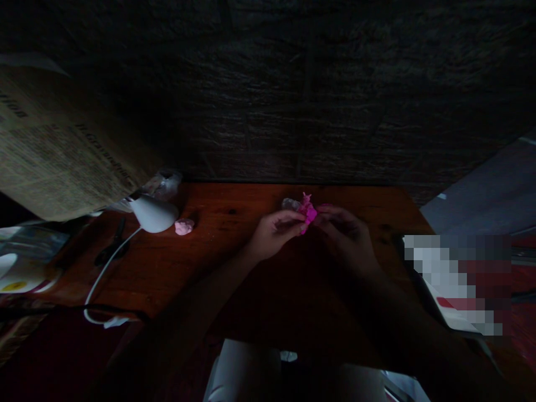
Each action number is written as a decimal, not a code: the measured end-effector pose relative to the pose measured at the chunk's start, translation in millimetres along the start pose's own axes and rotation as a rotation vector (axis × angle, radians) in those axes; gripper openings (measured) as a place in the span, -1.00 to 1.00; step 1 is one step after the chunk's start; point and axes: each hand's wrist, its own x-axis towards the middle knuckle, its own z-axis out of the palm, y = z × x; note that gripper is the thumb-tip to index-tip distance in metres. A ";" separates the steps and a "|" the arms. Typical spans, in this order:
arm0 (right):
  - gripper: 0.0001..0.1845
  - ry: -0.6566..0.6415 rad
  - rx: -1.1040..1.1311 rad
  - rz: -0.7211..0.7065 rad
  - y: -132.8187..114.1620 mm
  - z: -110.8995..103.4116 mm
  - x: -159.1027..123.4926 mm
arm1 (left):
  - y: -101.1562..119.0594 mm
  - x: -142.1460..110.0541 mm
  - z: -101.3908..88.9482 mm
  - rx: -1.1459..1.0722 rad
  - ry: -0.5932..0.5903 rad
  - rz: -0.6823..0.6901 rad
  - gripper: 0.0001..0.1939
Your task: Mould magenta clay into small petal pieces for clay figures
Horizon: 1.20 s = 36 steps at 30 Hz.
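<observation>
Both my hands meet over the middle of a dim reddish wooden table. My left hand and my right hand pinch a small bright pink lump, soft and irregular, like clay or crumpled material. Fingers of both hands are closed on it. A small clear or greyish bit shows just left of the pink lump, behind my left fingers. A pale pink lump lies on the table to the left, apart from my hands.
A white desk lamp head with a white cable sits at the left. A newspaper sheet hangs at upper left. Dark scissors-like tool lies near the lamp. A dark brick wall stands behind. White objects lie at the near edge.
</observation>
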 end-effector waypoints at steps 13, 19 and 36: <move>-0.80 0.009 0.000 0.008 3.3 0.0 -0.1 | -0.6 -0.2 1.3 -0.017 0.006 0.004 -0.68; -0.72 0.024 0.044 0.066 5.6 -2.1 2.3 | 1.9 0.8 1.8 0.038 0.068 0.041 -0.71; -0.75 -0.005 -0.027 0.115 -0.2 -0.4 0.3 | 0.4 0.4 0.6 0.068 0.064 0.082 -0.77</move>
